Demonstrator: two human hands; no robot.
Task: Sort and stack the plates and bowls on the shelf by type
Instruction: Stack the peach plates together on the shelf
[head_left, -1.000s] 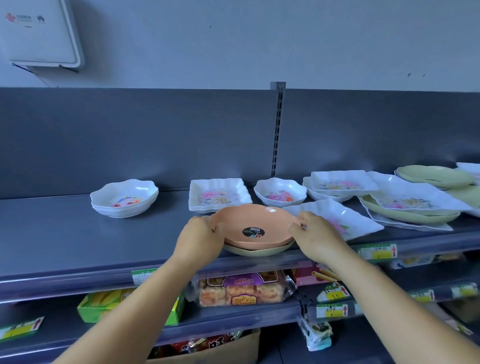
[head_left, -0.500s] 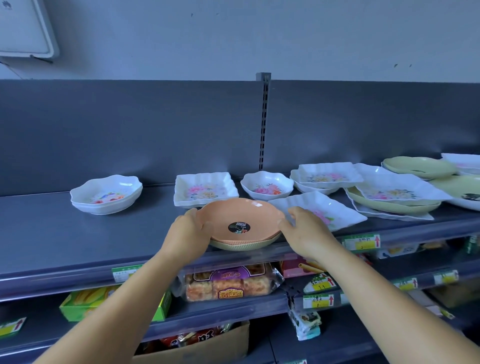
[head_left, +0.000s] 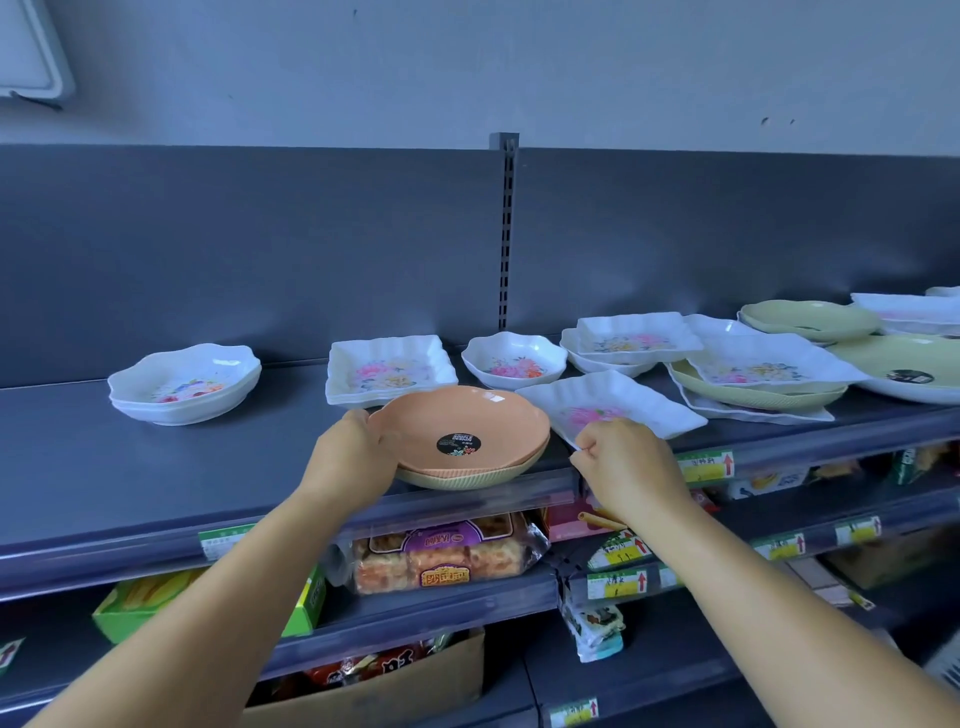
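At the near edge of the shelf, the orange plate sits atop a beige plate. The left hand fingers curl around its left rim, gripping. The right hand, loosely fisted and holding nothing, is just right of the stack, apart from it.

The left hand covers the near-left rim of the orange plate, and what lies under that plate shows only as a ribbed beige edge. Right of the orange plate, the right hand hides the front corner of a white rectangular plate — whether its fingers touch it is unclear. Far right, a pale green plate is cut off by the frame edge; the price tags below are unreadable.
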